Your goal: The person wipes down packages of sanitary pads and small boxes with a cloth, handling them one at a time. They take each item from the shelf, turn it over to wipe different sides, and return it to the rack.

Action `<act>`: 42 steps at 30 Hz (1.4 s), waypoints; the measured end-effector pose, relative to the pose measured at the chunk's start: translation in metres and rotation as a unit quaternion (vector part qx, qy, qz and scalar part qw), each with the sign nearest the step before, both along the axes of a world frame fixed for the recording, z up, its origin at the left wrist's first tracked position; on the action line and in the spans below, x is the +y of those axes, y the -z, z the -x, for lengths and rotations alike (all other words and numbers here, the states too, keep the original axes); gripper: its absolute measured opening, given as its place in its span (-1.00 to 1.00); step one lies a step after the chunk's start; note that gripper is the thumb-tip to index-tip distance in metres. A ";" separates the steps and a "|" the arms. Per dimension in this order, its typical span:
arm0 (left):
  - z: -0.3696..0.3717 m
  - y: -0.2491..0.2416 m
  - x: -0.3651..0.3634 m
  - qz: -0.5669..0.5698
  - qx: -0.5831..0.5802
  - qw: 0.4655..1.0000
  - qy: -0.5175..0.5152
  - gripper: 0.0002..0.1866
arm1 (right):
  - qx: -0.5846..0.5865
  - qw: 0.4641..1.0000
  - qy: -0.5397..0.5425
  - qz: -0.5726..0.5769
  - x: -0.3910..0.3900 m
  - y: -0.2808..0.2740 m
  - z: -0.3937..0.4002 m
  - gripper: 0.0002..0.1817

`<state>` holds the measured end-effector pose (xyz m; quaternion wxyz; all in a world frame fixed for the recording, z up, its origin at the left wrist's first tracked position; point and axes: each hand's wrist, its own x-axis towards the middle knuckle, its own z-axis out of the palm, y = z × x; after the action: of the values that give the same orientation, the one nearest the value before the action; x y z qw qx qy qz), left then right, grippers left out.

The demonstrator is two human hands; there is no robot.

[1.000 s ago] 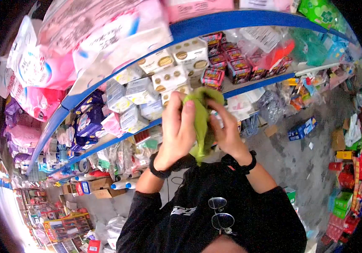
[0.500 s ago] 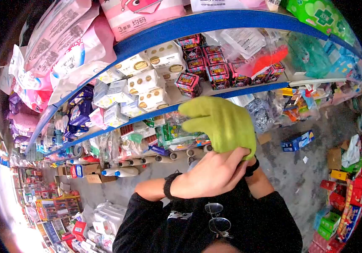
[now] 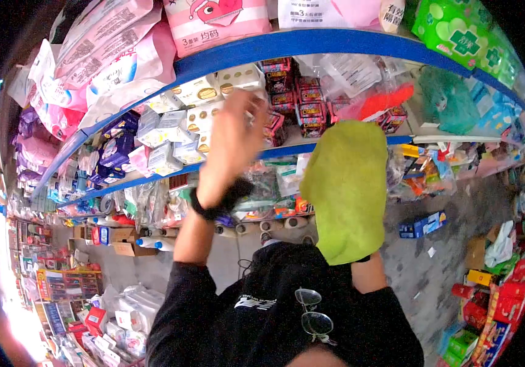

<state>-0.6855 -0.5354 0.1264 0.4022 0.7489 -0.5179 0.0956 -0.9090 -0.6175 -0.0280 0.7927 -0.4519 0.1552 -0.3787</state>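
Head view: our left hand (image 3: 232, 144), fingers loosely apart, reaches the boxes (image 3: 213, 113); right hand (image 3: 345, 189) gloved, fingers unreadable. We grip squarely.

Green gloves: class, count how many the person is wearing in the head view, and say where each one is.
1. The green glove covers the right hand, raised before the blue shelf edge. The left hand is bare, reaching toward the white boxes.

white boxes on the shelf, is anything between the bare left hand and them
Nothing visible stands between them. The left hand is raised right at the white boxes on the blue shelf; the green-gloved right hand is off to the side.
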 end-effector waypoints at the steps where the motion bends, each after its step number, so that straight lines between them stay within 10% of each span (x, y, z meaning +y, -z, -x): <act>1: -0.033 0.010 -0.012 0.014 -0.102 0.992 -0.068 -0.71 | 0.002 1.000 -0.003 -0.003 -0.001 0.001 0.003 -0.43; 7: -0.154 0.071 -0.057 -0.081 -0.372 0.916 -0.127 -0.42 | 0.013 1.000 -0.013 -0.022 -0.004 0.012 0.018 -0.42; 10: -0.159 0.069 -0.063 -0.250 -0.226 0.938 -0.079 -0.30 | 0.014 0.999 -0.011 -0.029 -0.007 0.015 0.021 -0.41; 42: -0.127 0.033 -0.028 -0.085 -0.217 0.972 0.015 -0.34 | -0.004 0.999 -0.037 0.028 -0.030 0.001 -0.035 -0.35</act>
<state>-0.5581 -0.5634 0.0938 0.2163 0.7339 -0.6103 0.2054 -0.8740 -0.6478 -0.0285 0.7937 -0.4777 0.1251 -0.3551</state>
